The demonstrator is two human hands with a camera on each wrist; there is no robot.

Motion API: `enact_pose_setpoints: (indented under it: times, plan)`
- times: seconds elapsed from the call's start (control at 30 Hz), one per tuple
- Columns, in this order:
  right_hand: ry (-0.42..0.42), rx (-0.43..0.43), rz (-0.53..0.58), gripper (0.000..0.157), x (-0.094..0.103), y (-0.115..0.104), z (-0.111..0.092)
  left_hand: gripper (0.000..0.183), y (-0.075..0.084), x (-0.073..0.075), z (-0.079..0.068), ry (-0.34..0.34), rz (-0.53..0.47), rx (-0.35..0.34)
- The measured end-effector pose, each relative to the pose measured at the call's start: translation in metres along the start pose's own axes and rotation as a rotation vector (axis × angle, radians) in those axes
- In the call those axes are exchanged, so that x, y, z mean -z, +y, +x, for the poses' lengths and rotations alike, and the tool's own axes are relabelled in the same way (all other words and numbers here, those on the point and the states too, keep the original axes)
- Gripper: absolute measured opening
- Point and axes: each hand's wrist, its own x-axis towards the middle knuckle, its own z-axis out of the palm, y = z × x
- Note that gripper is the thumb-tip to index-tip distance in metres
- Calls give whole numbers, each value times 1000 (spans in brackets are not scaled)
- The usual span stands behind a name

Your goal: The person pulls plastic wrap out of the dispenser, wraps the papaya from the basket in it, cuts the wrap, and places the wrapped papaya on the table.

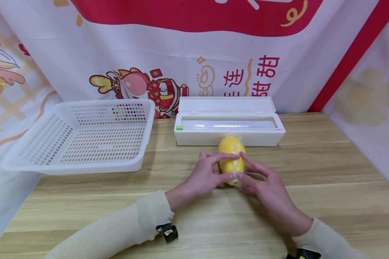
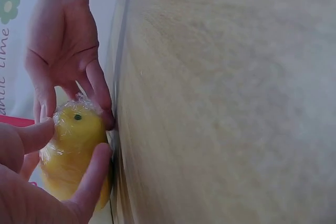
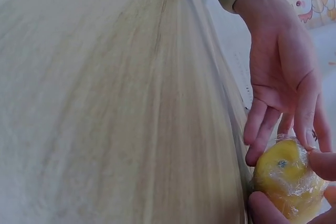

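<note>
A yellow oval fruit (image 1: 232,146) wrapped in clear cling film lies on the table, in front of a white film box. My left hand (image 1: 207,174) holds it from the left, index finger across its top and thumb at the near end. From the right, my right hand (image 1: 267,183) holds it the same way, its fingertips meeting the left ones at the top and near end. Wrinkled film and a small dark green stem spot show on the fruit (image 2: 73,129) in the left wrist view. The right wrist view shows film bunched over the fruit (image 3: 283,174).
Behind the fruit stands the white cling film box (image 1: 199,138), lid raised, with a roll inside and a green slider at its left end. A white perforated basket (image 1: 141,160) sits at the left on the wooden table (image 1: 327,172). A printed cloth (image 1: 133,46) hangs behind.
</note>
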Motion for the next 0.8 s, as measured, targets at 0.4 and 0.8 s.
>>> enact_pose_setpoints:
  times: [0.4, 0.8]
  plan:
    - [-79, -77, 36, 105, 13, -1, 14, 58, 22, 4, 2, 63, 334, -233]
    - [-212, -34, 236, 67, 19, -7, 20, 55, 33, 1, 21, 7, 498, -207]
